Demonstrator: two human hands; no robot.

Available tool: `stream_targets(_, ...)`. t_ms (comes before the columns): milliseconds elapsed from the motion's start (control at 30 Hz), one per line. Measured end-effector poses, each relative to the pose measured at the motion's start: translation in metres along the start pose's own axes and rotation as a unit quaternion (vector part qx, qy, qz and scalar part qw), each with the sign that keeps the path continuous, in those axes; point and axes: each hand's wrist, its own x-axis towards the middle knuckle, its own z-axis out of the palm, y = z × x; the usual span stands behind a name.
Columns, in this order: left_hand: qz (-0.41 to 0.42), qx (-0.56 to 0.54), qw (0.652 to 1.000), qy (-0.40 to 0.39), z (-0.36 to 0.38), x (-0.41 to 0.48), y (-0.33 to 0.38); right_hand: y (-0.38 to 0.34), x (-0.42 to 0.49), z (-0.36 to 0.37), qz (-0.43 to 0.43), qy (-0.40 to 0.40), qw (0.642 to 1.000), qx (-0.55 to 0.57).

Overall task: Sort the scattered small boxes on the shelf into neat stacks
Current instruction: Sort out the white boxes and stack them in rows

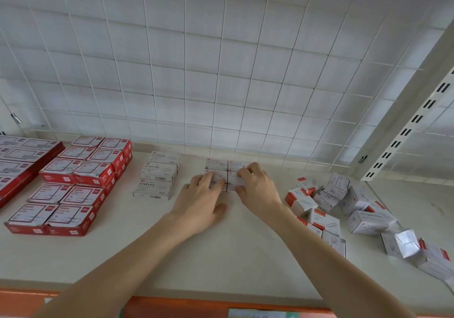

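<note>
A tidy block of small white paper-clip boxes (217, 165) sits at the middle of the shelf (221, 256), near the back grid. My left hand (200, 203) lies flat with straight fingers pressing on the block's left front boxes. My right hand (258, 190) pinches a small white box (239, 182) at the block's right front. A scattered heap of white and red-ended small boxes (326, 195) lies to the right, some tipped over, one with its flap open (406, 242).
Three white staples boxes (157, 175) stand in a row left of the block. Red boxes in neat stacks (81, 177) fill the left side, with larger red packs (22, 160) at the far left. A wire grid backs the shelf; an orange strip runs along its front edge.
</note>
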Motion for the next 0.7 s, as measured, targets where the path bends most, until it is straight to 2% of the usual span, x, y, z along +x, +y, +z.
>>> stream_targets(200, -0.003, 0.025, 0.999, 0.024, 0.001, 0.001, 0.002, -0.002, -0.008, -0.004, -0.008, -0.014, 0.999, -0.041)
stream_targets(367, 0.031, 0.031, 0.998, 0.048, 0.001, 0.000, 0.016, 0.005, -0.025, -0.013, -0.004, -0.004, 0.999, -0.040)
stream_targets(567, 0.081, 0.015, 0.996, 0.045, -0.001, 0.001, 0.043, 0.032, -0.056, -0.027, 0.040, 0.019, 0.999, -0.031)
stream_targets(700, 0.125, -0.003, 0.992, 0.033, 0.003, -0.001, 0.067, 0.054, -0.082, -0.036, 0.076, 0.063, 0.995, 0.002)
